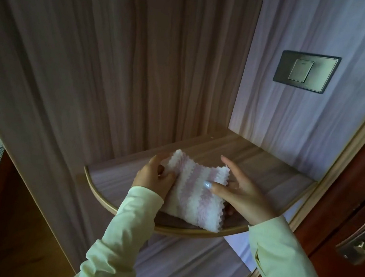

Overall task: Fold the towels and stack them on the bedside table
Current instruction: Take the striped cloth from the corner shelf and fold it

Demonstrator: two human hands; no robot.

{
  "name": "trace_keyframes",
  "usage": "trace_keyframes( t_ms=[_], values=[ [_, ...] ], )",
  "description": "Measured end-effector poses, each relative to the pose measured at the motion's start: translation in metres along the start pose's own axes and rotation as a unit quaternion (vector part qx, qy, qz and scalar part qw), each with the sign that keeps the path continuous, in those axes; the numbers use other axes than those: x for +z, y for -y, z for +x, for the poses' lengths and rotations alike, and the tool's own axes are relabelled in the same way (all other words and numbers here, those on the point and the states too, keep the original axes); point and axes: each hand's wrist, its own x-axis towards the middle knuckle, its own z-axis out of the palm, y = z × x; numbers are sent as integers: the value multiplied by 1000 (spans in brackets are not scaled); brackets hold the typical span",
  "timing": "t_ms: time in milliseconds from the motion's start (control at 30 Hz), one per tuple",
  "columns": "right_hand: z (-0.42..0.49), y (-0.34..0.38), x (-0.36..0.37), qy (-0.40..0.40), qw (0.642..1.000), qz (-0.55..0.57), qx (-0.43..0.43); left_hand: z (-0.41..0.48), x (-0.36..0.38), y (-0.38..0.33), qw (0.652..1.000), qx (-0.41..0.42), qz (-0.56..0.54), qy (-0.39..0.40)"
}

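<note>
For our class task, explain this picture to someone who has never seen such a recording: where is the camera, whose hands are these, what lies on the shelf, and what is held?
There is no machine: a person wears one camera on the head, looking down at their own hands. The left hand grips the left edge of a folded pink-and-white striped towel. The right hand pinches its right edge, thumb on top. The towel lies over the rounded wooden shelf, its near corner at the rim. A light switch is on the wall behind.

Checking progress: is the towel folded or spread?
Folded: the towel is a small thick pad, zigzag edges doubled along its right side.
</note>
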Motion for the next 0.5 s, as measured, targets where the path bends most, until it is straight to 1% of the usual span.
trace_keyframes(
  t_ms=[100, 167, 233, 300, 367, 433, 500],
  values=[
    [0, -3, 2, -1, 999, 43, -16, 1, -3, 1, 992, 35, -120, -8],
    [0, 1, 4, -5, 995, 94, -28, 4, -3, 1, 982, 38, -185, -26],
    [-2, 4, 5, 30, 991, 124, -31, 4, -3, -3, 973, 34, -222, -46],
    [-7, 5, 7, 46, 993, 109, -17, 3, -5, -7, 965, 17, -256, -47],
    [-13, 5, 8, 30, 996, 77, -12, 0, -7, -7, 951, -10, -309, -16],
    [-18, 2, 10, -1, 998, 57, -18, -2, -12, -6, 923, -49, -378, 47],
    [-22, 2, 12, -45, 996, 64, -39, -7, -18, -2, 900, -60, -411, 128]
  ],
)
